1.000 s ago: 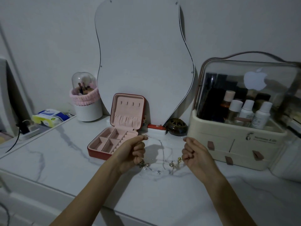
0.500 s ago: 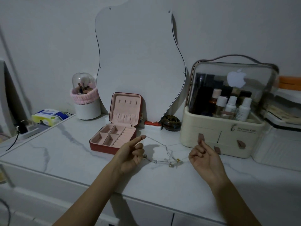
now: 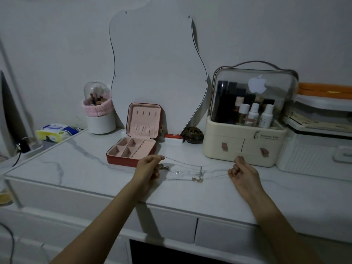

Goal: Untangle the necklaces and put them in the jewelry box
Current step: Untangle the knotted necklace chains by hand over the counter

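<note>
The left hand [image 3: 149,168] pinches one end of the thin silver-coloured chain necklaces [image 3: 190,171], fingers curled, with a small cluster of clasps and charms bunched just below its fingertips. The right hand [image 3: 241,171] pinches the other end, at three o'clock from the left. The chains stretch taut between them just above the white marble-patterned surface [image 3: 76,168], crossing near the middle at a knot with small gold-coloured pendants; how many strands there are is hard to tell in the dim light. The red jewelry box with pink lining [image 3: 133,147] stands open at eleven o'clock from the left hand. Untangling is in hand. Next, the knot probably needs slack rather than pull, so the strands can be teased apart.
</note>
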